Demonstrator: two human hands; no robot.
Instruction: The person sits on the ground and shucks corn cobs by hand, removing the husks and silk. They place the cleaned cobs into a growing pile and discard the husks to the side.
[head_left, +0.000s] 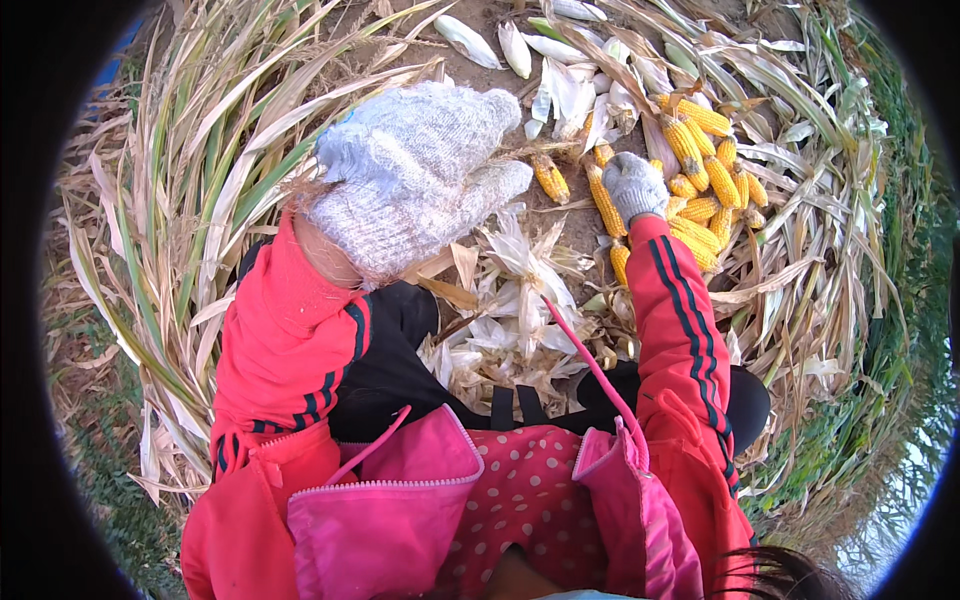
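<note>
My left hand (420, 176), in a pale knitted glove with fibres stuck to it, is raised close to the camera. Its thumb stands apart from the other fingers, and nothing shows between them. Farther off, my right hand (634, 186), in a grey knitted glove, is beside husked yellow corn cobs (721, 182). One cob (604, 201) lies along its left side, partly behind the glove; whether the fingers grip anything is hidden. Another corn cob (551, 178) lies on the soil between my hands.
Unhusked ears (467, 42) and loose husks (566, 97) lie at the top. More pale husks (525, 300) are heaped before my legs. Dry corn stalks and leaves (247, 112) lie at the left, with others (817, 225) at the right.
</note>
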